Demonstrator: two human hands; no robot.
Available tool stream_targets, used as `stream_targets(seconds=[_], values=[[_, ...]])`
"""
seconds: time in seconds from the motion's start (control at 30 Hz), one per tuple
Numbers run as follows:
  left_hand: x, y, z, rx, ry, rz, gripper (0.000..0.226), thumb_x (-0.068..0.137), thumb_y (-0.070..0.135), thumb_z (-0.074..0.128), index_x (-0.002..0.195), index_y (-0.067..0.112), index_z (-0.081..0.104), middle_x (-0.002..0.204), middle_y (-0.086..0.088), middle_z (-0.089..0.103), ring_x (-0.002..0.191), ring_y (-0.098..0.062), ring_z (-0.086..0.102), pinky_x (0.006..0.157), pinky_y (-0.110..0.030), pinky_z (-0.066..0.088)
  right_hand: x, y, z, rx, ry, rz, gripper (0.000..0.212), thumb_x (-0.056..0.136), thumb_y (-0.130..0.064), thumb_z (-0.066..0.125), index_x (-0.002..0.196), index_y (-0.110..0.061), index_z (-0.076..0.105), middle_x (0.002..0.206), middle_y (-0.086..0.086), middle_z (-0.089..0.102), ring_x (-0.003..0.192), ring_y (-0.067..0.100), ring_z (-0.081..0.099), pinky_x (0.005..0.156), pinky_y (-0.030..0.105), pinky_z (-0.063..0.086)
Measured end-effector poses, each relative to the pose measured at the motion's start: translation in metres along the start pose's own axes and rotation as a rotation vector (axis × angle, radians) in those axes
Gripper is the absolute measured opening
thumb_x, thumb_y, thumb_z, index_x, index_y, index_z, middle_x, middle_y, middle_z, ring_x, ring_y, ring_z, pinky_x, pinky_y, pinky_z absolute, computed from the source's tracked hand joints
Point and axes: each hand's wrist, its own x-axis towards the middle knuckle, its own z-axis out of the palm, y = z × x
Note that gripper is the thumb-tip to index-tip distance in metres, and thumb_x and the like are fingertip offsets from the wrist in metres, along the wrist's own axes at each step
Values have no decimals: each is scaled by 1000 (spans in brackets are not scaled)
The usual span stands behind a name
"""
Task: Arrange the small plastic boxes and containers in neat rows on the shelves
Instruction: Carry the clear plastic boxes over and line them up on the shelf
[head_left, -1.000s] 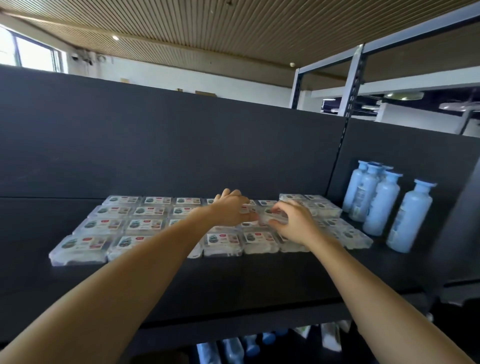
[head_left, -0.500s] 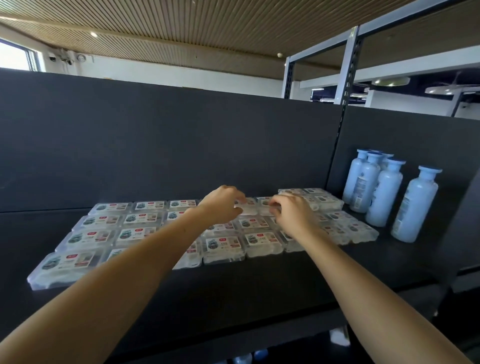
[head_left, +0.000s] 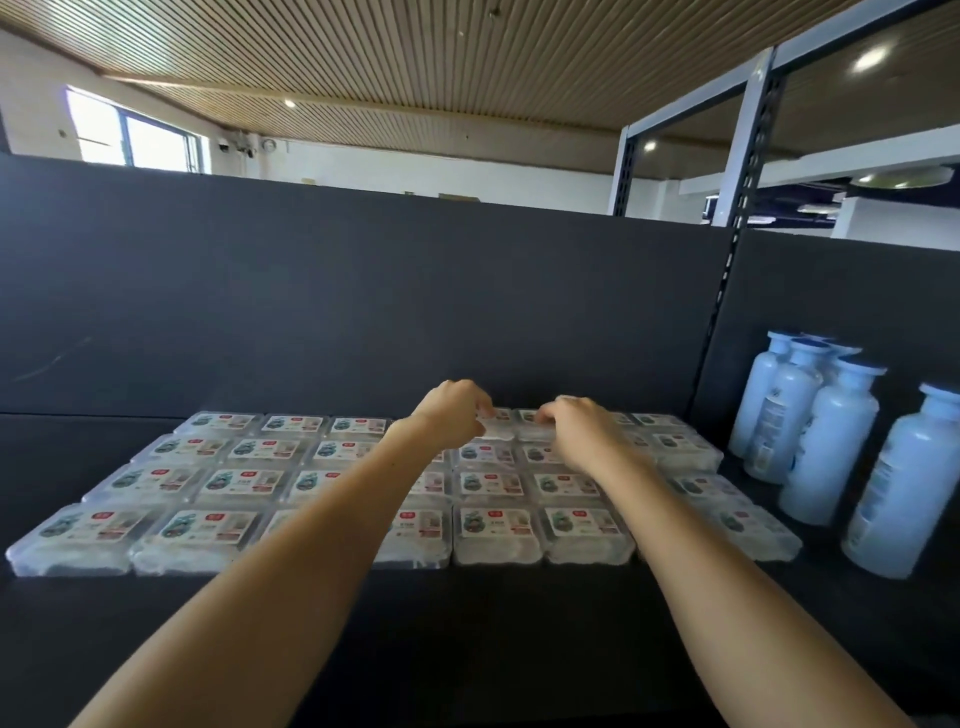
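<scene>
Head view, hands (head_left: 514, 423) on back-row boxes (head_left: 511, 425)

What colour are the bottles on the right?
Pale blue bottles with blue caps, clearest in the head view.

We see two bare forearms reaching in from the bottom edge, with no sleeves, cuffs or gloves anywhere along their visible length. Our left hand (head_left: 449, 415) and right hand (head_left: 584, 434) carry no rings, watch, bracelet or band that we can make out. The wrists are slim and the forearms widen toward the camera, stretched by the wide-angle lens. Fingernails are too small and blurred for us to describe. Nothing else of the body shows.
</scene>
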Motion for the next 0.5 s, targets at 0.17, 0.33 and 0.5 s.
stream_targets(seconds=[0.17,0.33,0.5], values=[[4,14,5,119,16,-31,36,86,-2,59,112,22,69,113,-2,67,98,-25,64,86,-35,54,6,7,-4,27,-24,-23,48,89,7,55,124,-24,67,124,1,65,107,23,63,86,34,52],[5,25,8,182,10,-68,39,85,-8,50,112,15,67,113,-6,66,97,-27,64,86,-40,56,7,6,0,-5,14,-79,43,90,8,53,122,-17,67,121,6,65,106,27,63,83,36,51],[3,29,14,192,8,-91,36,90,-1,55,122,14,62,125,-8,52,106,-26,57,87,-32,51,8,3,9,0,-3,-72,41,88,8,55,123,-12,65,125,8,56,109,29,57,89,42,52]])
